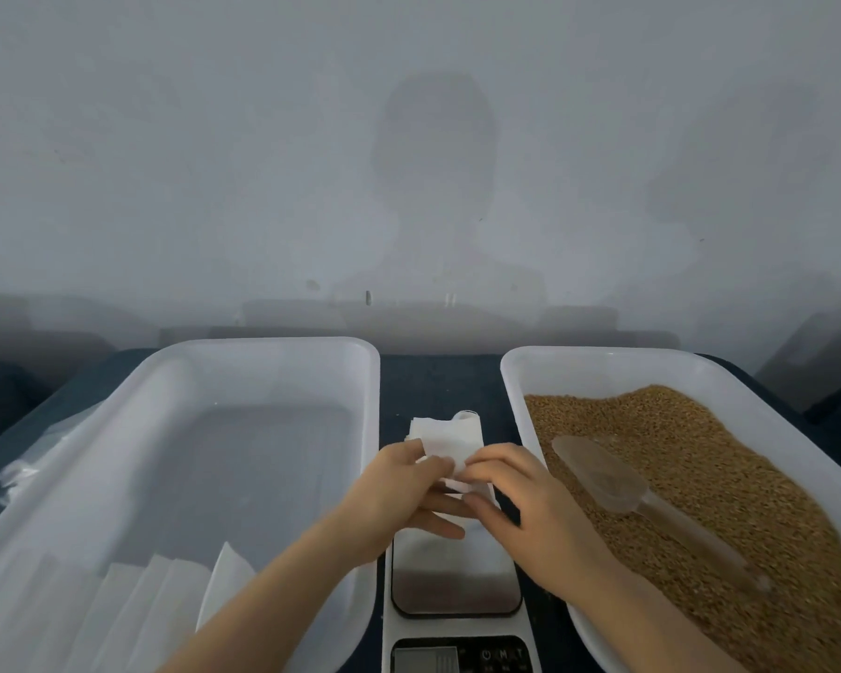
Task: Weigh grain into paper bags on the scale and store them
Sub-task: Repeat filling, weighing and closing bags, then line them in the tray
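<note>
White paper bag (445,442) pinched between both hands' fingers (486,466) above scale (457,570).

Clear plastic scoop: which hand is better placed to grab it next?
Right, probably: the right hand is beside the white plastic tray of grain where the clear plastic scoop lies; the left hand, also holding the white paper bag, is farther off.

Left hand (394,493), right hand (530,502) and both forearms (273,590) are bare.
</note>
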Demonstrator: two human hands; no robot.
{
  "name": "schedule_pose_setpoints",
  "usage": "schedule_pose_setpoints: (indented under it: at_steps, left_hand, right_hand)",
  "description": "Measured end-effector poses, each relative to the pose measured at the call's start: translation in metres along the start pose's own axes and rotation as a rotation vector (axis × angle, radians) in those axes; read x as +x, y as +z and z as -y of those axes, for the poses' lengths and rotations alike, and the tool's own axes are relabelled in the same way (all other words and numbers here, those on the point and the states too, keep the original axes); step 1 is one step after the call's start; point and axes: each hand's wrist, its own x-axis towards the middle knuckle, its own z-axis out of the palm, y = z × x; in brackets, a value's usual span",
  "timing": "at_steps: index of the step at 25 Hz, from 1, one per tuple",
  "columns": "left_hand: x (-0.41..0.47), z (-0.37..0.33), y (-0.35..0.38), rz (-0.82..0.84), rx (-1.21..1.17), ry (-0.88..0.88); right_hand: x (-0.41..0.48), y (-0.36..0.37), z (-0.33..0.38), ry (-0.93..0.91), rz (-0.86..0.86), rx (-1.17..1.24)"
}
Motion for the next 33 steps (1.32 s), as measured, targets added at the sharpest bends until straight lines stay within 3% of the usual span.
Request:
schedule_pose_setpoints:
  at_steps: [5,10,14,17,25,31,33]
  left_hand:
    - [0.001,0.002,0.001,0.154,0.038,-0.013]
    - [0.004,0.004,-0.003,-0.032,-0.022,0.028]
    - [0.006,0.004,-0.004,-0.056,-0.015,0.028]
    - [0.005,0.003,-0.004,-0.054,-0.025,0.015]
    - [0.0,-0.001,-0.004,0.041,-0.098,0.003]
    - [-0.001,-0.002,-0.004,0.017,-0.058,0.019]
    - [-0.002,-0.003,-0.004,0.005,-0.052,0.025]
  right_hand:
    - [0.001,-0.005,0.003,0.028,-0.075,0.057]
    - [0.002,-0.013,0.007,0.311,-0.194,0.356]
    - [0.004,-0.018,0.002,0.542,-0.343,0.629]
    - [0.005,-0.021,-0.001,0.641,-0.416,0.699]
    - [0.005,-0.018,-0.006,0.678,-0.414,0.591]
    - [0.004,-0.016,-0.007,0.542,-0.549,0.181]
    - [0.004,-0.015,-0.004,0.452,-0.523,0.131]
